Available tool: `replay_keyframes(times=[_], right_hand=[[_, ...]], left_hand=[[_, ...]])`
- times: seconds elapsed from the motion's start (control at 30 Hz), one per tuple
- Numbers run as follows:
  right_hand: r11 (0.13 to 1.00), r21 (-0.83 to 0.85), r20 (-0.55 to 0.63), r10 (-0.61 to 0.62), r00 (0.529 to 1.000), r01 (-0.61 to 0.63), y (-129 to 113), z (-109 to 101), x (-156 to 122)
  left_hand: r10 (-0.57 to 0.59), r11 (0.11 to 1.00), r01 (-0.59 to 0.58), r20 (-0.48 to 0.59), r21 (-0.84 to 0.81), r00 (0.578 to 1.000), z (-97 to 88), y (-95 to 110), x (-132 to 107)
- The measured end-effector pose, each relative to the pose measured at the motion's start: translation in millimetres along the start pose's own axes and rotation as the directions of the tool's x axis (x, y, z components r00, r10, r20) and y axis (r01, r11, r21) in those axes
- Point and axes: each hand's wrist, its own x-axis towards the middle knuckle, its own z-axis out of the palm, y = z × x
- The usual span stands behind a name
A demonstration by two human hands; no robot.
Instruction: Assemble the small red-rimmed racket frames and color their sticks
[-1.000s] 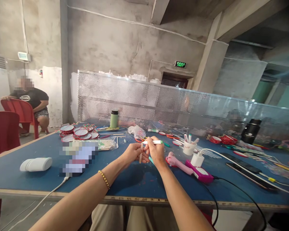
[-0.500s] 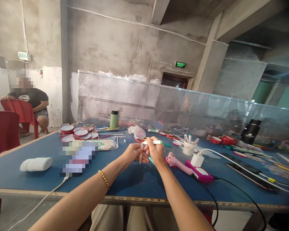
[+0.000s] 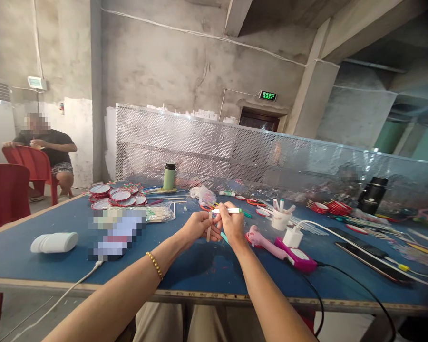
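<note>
Between the fingers of my left hand a flat wooden craft stick stands roughly upright. A white marker pen with a green end is gripped in my right hand, its tip end close to the top of the stick; whether it touches, I cannot tell. Both hands meet above the blue table, a short way in from its front edge. Just under my right hand shows a turquoise piece, partly hidden. Beyond the fingers lies a clear plastic bag.
At left are a phone, a white bottle on its side, red-rimmed discs and packed sticks. At right are a cup of markers, a pink tool, a magenta power block and cables. A person sits far left.
My hands, the stick and the marker stay almost in place. The seated person at far left has raised one hand toward the chest. The view has shifted very slightly.
</note>
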Motion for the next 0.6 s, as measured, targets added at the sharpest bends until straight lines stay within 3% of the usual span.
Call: replay_keyframes(times=[0.6], right_hand=[[1.0,0.012,-0.009,0.004,1.0,-0.004,-0.4,1.4,-0.3]], left_hand=[[0.009,1.0,-0.009,0.007,-0.001,1.0,-1.7,-2.3,1.5]])
